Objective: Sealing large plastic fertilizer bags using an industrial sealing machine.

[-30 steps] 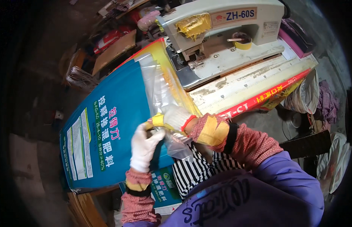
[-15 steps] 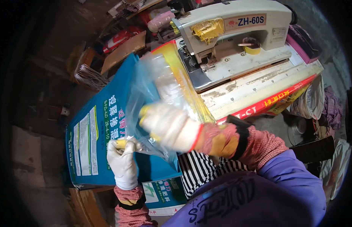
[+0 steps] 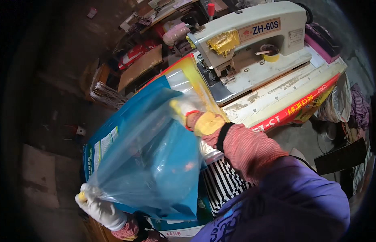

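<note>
1. The left hand (image 3: 100,208), in a white glove, is closed in a pinch on the lower corner of a clear plastic liner bag (image 3: 149,157), low and to the person's left.
2. The right hand (image 3: 187,114), gloved in white and yellow, grips the opposite upper edge of the same liner bag; how its fingers lie I cannot tell, since the film covers them.
3. Between the two hands the liner bag is stretched out as a slanted sheet, hanging in front of a big blue printed sack (image 3: 115,139).
4. Beyond the right hand, the sack's yellow-edged mouth (image 3: 196,80) lies against a cream industrial sewing machine (image 3: 252,40).
5. Right of that hand, a worn wooden bench edge (image 3: 285,97) carries the machine.
6. Just beneath the right forearm shows black-and-white striped cloth (image 3: 222,183).
</note>
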{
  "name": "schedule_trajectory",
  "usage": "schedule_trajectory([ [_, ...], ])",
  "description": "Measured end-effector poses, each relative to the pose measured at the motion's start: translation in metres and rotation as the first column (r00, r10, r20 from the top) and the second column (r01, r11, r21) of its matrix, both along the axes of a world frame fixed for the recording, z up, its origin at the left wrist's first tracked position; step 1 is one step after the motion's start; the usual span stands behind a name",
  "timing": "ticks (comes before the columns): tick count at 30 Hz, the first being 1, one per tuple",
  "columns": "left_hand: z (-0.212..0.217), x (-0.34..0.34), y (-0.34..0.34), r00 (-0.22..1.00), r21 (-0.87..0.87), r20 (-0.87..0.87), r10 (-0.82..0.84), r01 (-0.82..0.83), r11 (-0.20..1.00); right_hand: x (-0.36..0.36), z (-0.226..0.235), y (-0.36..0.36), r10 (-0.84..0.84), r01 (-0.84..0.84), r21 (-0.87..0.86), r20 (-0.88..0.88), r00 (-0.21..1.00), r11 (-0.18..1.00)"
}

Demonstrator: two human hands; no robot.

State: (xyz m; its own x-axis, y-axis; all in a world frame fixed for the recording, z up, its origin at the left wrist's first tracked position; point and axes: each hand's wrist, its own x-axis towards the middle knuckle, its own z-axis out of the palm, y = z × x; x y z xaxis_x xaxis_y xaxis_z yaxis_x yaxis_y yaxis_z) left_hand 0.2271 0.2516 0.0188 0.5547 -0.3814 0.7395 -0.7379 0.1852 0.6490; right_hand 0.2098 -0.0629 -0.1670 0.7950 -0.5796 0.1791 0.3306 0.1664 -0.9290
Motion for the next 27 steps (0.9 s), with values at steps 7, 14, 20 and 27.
schedule_trajectory([
  [7,-0.04,-0.033,0.031,0.951,0.729,-0.014,-0.307,0.22,0.648,-0.028,0.031,-0.004,-0.059,0.112,0.369,-0.152,0.987,0.923],
  [14,-0.081,-0.071,-0.011,0.456,0.735,-0.664,-0.593,0.546,-0.403,-0.035,0.052,0.011,-0.516,0.527,-0.082,-0.377,0.769,0.846],
  [20,0.028,-0.059,-0.117,0.754,0.855,0.106,-0.648,0.263,0.446,-0.025,0.074,0.062,-0.162,0.161,0.338,-0.027,0.986,0.927],
  [27,0.03,-0.049,-0.271,0.279,0.526,0.835,-0.474,-0.66,0.537,-0.058,0.092,0.064,-0.082,-0.033,-0.358,-0.302,0.95,0.933],
])
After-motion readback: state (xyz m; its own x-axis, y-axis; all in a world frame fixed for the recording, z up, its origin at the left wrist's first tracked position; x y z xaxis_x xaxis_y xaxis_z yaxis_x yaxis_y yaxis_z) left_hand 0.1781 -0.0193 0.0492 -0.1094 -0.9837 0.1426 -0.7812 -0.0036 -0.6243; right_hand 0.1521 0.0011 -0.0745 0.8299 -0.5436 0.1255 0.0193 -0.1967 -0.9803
